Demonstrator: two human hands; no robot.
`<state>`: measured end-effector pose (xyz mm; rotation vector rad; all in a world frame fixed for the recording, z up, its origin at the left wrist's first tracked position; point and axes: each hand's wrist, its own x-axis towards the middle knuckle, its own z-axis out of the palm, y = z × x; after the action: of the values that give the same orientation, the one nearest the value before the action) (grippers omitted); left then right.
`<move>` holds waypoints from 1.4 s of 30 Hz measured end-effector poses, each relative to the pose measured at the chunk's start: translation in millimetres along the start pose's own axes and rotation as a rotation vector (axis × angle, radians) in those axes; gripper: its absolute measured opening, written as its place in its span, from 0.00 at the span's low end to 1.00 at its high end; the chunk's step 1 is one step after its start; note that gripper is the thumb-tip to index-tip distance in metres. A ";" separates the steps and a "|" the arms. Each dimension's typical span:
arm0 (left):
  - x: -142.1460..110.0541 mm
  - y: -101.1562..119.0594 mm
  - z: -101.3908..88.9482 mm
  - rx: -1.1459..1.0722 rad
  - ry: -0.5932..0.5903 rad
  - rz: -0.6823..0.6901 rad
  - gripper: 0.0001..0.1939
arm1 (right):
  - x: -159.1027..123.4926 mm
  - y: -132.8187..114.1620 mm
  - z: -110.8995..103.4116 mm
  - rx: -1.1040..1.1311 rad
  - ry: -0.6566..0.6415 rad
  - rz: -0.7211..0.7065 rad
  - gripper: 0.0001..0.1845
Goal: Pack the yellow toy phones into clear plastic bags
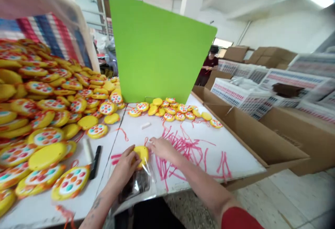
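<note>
Yellow and smooth, a rounded toy (142, 153) is held near the middle of the white table's (244, 161) near side, its plain face turned up. Its left edge is gripped by the left hand (129, 162), with the fingers curled close against it. The right hand (157, 146) is held just beside the toy's far right edge, fingers loosely bent, near an orange cord loop (146, 141); whether anything is pinched there cannot be told. Just nearer than the toy, a clear plastic bag (152, 188) is seen, dark patches showing through it. To the right, pink strips (184, 149) are scattered in a tangle. On the left, a large heap of similar toys (49, 136), many with coloured dots, is piled; beside it, a black marker (96, 162) is laid. More toys (180, 116) are lined along the far side, before an upright green panel (162, 47). At the far right, cardboard boxes (244, 131) are placed, and a person (210, 64) is partly hidden by the panel.
</note>
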<state>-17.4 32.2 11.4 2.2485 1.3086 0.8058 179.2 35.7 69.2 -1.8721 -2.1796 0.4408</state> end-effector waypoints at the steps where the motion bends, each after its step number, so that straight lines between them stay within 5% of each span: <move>1: 3.0 -1.5 -1.8 -0.006 -0.035 -0.004 0.08 | -6.2 3.0 2.4 0.032 -0.031 0.005 0.23; 6: 9.5 -2.3 -12.6 -0.011 -0.171 -0.030 0.04 | -17.2 9.3 29.5 0.316 -0.055 -0.008 0.21; 14: 3.7 -1.1 -25.8 -0.094 -0.185 -0.018 0.06 | -12.1 -3.9 54.4 0.471 0.208 0.009 0.26; 20: -2.8 26.6 -43.3 -0.077 -0.232 -0.100 0.08 | 0.9 -17.2 63.5 1.148 0.119 0.132 0.25; 23: -8.9 18.3 -41.8 -0.072 0.034 -0.138 0.14 | 0.2 -22.3 61.7 1.308 0.135 0.054 0.22; 26: -18.0 1.8 -32.0 -0.306 0.387 -0.268 0.34 | -1.7 -22.8 59.1 1.355 0.112 -0.009 0.22; 28: -25.4 -1.7 -25.9 -0.531 0.345 -0.401 0.38 | -3.9 -21.6 57.2 1.348 0.105 -0.034 0.22; 31: -36.0 10.6 -23.7 -0.718 0.112 -0.491 0.31 | -10.4 -19.3 51.7 1.263 0.138 -0.041 0.23; 37: -36.6 35.4 -25.6 -0.963 0.192 -0.550 0.23 | -17.7 -23.0 29.6 0.687 0.539 -0.348 0.15; 42: -37.1 40.5 -23.5 -0.998 0.187 -0.438 0.24 | -22.7 -46.0 18.5 0.279 0.541 -0.632 0.18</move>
<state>-21.6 -18.0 43.4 1.0887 1.0512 1.1645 133.7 5.6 69.6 -0.9341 -2.0394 0.0832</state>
